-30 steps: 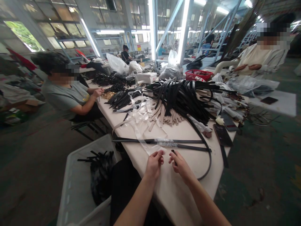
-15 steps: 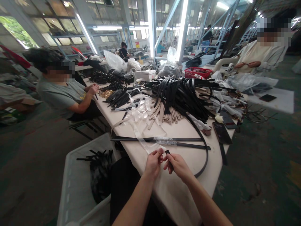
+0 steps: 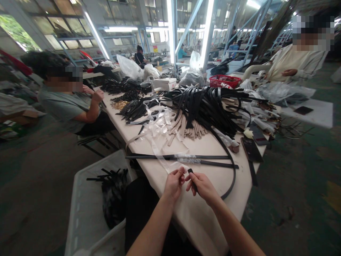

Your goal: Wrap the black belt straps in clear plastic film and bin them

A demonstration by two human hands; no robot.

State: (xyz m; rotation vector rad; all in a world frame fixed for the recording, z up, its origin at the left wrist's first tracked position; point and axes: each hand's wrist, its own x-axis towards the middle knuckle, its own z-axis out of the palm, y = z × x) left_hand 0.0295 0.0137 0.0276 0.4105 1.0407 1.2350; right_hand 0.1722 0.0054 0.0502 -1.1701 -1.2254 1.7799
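My right hand [image 3: 200, 185] is closed on one end of a black strap [image 3: 234, 177], whose dark tip pokes up between thumb and fingers. The rest of the strap curves over the table to the right. Just left of it, my left hand [image 3: 174, 183] pinches the end of a clear plastic strip [image 3: 160, 156]. A small gap separates the two hands. Beyond them two long black straps [image 3: 213, 157] lie crosswise, wrapped together in clear film near the middle.
A large pile of black straps [image 3: 197, 106] covers the table [image 3: 149, 174] further back. Phones [image 3: 252, 149] lie at the right edge. A white bin [image 3: 87, 199] with black straps stands at lower left. People sit left and right.
My hands have hardly moved. The person on the left has raised their hands toward their face, and the person at the right has shifted their hands.
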